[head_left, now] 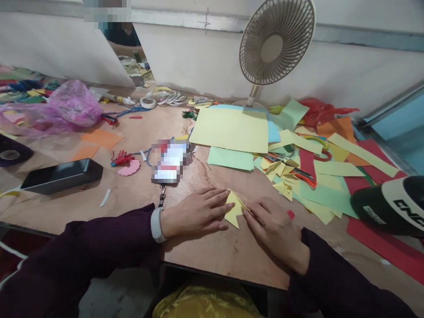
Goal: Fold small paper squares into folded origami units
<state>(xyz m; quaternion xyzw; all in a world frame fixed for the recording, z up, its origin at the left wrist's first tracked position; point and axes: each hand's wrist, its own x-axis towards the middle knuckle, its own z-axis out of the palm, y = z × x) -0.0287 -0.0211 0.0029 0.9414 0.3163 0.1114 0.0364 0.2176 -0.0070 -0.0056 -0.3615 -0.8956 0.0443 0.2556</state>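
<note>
A small folded piece of yellow paper (234, 211) lies on the wooden table, with a pointed lower tip and one flap lifted on its right side. My left hand (195, 212) rests flat, its fingertips on the paper's left part. My right hand (273, 225) pinches the lifted right edge between thumb and fingers. Right of the paper is a pile of folded yellow paper pieces (281, 176). Behind it lie a stack of light green paper (230, 159) and a large pale yellow sheet (232, 128).
A black tumbler (374, 207) stands at the right, near scissors (318, 148) and paper strips. A fan (273, 48) stands at the back. Left are a badge (170, 161) on a lanyard, a black box-shaped device (62, 176) and a pink plastic bag (74, 104). Tape rolls (148, 103) lie behind.
</note>
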